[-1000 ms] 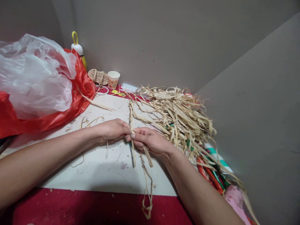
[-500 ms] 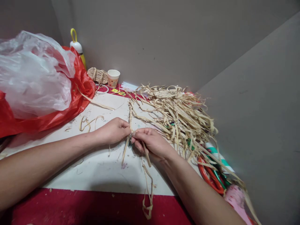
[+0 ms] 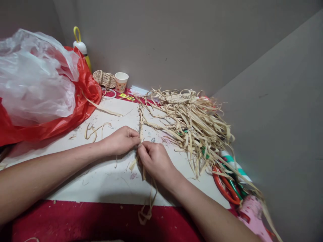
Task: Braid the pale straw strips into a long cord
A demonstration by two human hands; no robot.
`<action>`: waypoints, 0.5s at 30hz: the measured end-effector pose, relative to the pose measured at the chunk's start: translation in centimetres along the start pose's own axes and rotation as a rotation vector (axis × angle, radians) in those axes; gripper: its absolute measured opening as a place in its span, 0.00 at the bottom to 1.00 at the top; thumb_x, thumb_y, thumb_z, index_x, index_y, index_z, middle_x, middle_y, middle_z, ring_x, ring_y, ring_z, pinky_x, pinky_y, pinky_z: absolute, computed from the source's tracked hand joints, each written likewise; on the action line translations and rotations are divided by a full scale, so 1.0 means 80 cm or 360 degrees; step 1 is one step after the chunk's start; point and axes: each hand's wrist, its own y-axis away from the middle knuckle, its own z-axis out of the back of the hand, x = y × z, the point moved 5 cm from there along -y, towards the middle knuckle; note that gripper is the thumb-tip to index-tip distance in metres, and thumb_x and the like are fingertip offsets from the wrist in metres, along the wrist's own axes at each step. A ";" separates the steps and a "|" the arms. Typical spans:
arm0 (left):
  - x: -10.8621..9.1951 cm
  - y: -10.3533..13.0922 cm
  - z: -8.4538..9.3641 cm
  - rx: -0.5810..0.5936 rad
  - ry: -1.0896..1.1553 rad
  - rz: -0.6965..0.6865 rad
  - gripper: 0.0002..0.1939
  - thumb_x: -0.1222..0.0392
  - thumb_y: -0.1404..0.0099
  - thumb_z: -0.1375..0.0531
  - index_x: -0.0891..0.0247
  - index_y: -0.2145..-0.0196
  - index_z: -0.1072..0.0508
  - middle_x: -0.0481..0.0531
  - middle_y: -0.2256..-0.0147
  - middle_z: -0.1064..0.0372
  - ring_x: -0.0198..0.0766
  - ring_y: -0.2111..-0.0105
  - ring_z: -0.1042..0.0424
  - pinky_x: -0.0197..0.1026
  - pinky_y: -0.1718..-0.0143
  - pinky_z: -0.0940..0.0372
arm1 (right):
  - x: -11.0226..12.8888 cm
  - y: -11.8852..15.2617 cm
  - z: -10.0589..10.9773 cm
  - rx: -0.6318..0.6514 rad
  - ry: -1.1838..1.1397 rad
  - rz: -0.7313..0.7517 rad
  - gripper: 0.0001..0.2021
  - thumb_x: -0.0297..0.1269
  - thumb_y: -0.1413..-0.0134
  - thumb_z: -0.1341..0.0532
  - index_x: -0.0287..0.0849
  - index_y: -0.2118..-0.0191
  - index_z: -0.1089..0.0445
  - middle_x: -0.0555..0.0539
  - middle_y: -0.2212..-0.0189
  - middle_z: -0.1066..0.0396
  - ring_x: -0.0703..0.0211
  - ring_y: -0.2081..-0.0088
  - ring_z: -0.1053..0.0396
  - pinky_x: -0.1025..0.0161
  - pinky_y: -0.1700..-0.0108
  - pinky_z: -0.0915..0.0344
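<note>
My right grip (image 3: 157, 163) has rolled over since the earlier frame: its back now faces up, and the strip that stuck out below its palm is no longer in view there. Its thumb and finger are together, clamped on the lower end of the braided straw cord (image 3: 141, 126), right against my left grip (image 3: 123, 140), which stays pinched on the cord from the other side. The cord runs away from my fingertips over the white sheet (image 3: 101, 181). The looped straw strand (image 3: 145, 216) below my grips has swung left, over the red table (image 3: 101, 218). Beyond my grips, the paper cup (image 3: 121, 83) carries a small printed pattern; marks on the yellow slips (image 3: 127, 97) beside it are too small to read.
</note>
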 end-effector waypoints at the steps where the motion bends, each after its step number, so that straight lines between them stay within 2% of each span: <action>1: 0.000 0.000 -0.001 0.0006 0.0006 0.0005 0.10 0.64 0.47 0.50 0.64 0.84 0.42 0.43 0.83 0.49 0.28 0.80 0.51 0.34 0.79 0.55 | 0.002 0.001 0.001 -0.0022 0.0088 0.0022 0.16 0.33 0.48 0.46 0.43 0.85 0.43 0.50 0.87 0.42 0.65 0.83 0.49 0.63 0.75 0.57; 5: -0.002 -0.001 -0.003 -0.0016 0.0045 0.0021 0.12 0.62 0.45 0.50 0.63 0.85 0.44 0.42 0.84 0.51 0.28 0.81 0.53 0.34 0.79 0.55 | 0.006 0.005 0.000 -0.0012 0.0556 0.0073 0.14 0.35 0.44 0.48 0.42 0.79 0.37 0.47 0.85 0.38 0.63 0.82 0.48 0.61 0.73 0.59; 9: -0.001 -0.001 -0.008 0.0025 0.0182 0.0053 0.13 0.58 0.43 0.47 0.65 0.82 0.39 0.43 0.83 0.45 0.27 0.81 0.48 0.33 0.78 0.51 | 0.010 0.010 -0.010 0.0045 0.0888 0.0205 0.14 0.38 0.40 0.51 0.40 0.71 0.33 0.44 0.83 0.33 0.60 0.82 0.42 0.60 0.74 0.58; 12: 0.002 0.001 -0.009 0.0023 0.0278 0.0113 0.11 0.57 0.43 0.44 0.67 0.79 0.33 0.43 0.83 0.42 0.27 0.82 0.46 0.32 0.80 0.51 | 0.021 0.018 -0.022 0.0263 0.1075 0.0322 0.15 0.37 0.38 0.54 0.37 0.66 0.33 0.41 0.80 0.30 0.58 0.81 0.37 0.62 0.74 0.53; 15: 0.006 0.003 -0.006 0.0010 0.0308 0.0217 0.11 0.57 0.43 0.43 0.67 0.77 0.30 0.41 0.87 0.46 0.25 0.86 0.52 0.32 0.84 0.58 | 0.041 0.029 -0.018 0.0615 0.1108 0.0413 0.14 0.39 0.38 0.53 0.38 0.64 0.33 0.43 0.78 0.29 0.58 0.79 0.35 0.64 0.74 0.50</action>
